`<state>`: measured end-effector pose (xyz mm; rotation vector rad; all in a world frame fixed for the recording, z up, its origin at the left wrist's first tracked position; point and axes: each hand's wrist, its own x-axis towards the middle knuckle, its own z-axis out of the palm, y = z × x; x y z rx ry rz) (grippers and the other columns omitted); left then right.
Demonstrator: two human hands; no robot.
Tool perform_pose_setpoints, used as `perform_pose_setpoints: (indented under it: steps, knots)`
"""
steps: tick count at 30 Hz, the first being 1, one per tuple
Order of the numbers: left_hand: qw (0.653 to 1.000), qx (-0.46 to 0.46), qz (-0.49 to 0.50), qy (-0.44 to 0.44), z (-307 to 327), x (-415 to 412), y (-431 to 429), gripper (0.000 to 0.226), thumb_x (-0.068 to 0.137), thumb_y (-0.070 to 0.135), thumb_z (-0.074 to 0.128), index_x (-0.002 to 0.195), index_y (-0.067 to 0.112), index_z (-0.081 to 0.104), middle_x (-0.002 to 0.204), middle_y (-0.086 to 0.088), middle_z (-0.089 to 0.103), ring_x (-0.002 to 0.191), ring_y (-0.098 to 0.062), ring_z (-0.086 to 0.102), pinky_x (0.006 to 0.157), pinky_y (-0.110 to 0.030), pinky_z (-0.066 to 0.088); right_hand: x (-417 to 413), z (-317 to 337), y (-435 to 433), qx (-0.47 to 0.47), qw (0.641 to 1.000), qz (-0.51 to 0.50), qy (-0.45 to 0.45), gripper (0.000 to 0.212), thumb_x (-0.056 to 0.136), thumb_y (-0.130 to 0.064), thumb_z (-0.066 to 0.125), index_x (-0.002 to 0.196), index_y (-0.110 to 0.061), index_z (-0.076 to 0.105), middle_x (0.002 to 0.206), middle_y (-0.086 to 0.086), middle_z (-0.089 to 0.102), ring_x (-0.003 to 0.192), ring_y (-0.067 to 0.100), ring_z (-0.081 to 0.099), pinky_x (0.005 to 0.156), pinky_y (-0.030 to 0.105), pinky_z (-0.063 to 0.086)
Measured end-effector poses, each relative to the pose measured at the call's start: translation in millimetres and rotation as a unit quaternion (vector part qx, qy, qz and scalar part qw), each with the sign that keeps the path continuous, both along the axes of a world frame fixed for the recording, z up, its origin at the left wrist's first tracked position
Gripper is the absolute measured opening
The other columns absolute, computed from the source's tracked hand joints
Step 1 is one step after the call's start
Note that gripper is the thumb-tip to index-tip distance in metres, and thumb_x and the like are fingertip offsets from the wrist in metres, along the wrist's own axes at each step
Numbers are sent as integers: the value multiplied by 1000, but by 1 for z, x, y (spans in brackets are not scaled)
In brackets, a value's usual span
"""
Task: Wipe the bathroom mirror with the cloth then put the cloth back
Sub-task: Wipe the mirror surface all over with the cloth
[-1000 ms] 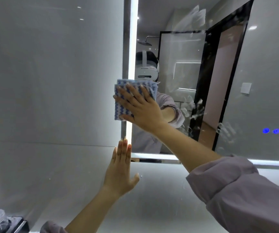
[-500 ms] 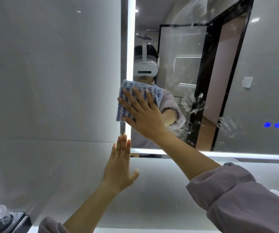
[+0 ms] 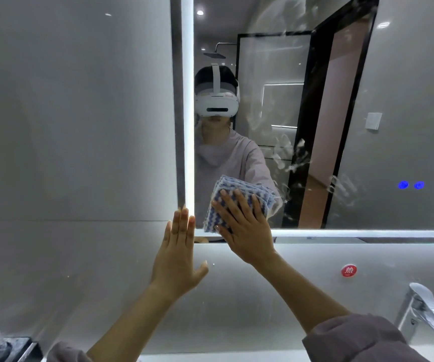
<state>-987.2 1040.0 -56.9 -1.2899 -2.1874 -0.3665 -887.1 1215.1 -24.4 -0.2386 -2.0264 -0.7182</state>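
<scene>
Right grip (image 3: 247,231), fingers spread flat, is pressing the cloth (image 3: 236,188) against the mirror (image 3: 367,113) at its bottom-left corner, lower than before. Left grip (image 3: 178,257) is staying released, palm flat on the wall (image 3: 80,126).

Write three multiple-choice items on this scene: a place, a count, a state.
1. Where on the mirror is the cloth? A lower left corner B top right corner C centre
2. How many blue lights glow on it? A one B two C four
3. The left hand is: A gripping the cloth B fisted C flat on the wall
1 A: it lies by the bottom and left edges. 2 B: a pair glows at right. 3 C: straight fingers rest on the wall.
</scene>
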Motion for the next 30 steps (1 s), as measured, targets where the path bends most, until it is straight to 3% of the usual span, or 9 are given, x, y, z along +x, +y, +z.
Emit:
perform_pose_setpoints:
  steps: [3,7,10,13,22,30]
  knots:
    - [1000,7,-1,4,1,1,0,105,82,62,51,150,-2,3,160,-20,-8,148,-32,-8,118,-38,-2,5,1,6,3,1000,0,-9,58,101,-47,25,153,-26,9,162,-4,-4,149,20,-2,121,45,-2]
    - [1000,11,8,17,1,2,-1,94,87,64,30,149,-4,10,159,-22,-1,148,-33,-2,118,-40,3,16,0,16,-18,1000,-13,0,57,100,-48,28,151,-27,14,162,-3,5,149,21,0,121,46,1]
    - [999,20,6,24,0,1,-1,91,91,65,19,149,-4,11,159,-22,1,148,-33,0,118,-40,4,30,0,31,-22,999,-23,12,55,101,-48,26,151,-26,19,162,-3,3,149,22,1,120,47,2]
    - [999,25,3,24,0,1,1,91,91,66,12,149,-4,11,159,-21,1,148,-33,0,118,-41,6,49,0,49,-29,999,-22,31,60,100,-47,28,153,-28,11,162,-4,-4,149,22,1,120,47,0]
    - [999,24,11,18,-2,1,2,91,91,66,13,149,-4,10,160,-20,-2,148,-33,-1,119,-41,6,109,-1,99,-134,985,-54,96,60,101,-49,17,154,-26,0,162,-2,-9,149,26,-3,119,52,3]
    - [999,32,16,4,-1,4,3,93,87,65,26,149,-3,12,160,-20,1,148,-32,-3,119,-38,2,99,-6,88,-225,963,-71,129,59,102,-47,9,153,-23,-6,161,0,-15,148,29,-5,119,52,-3]
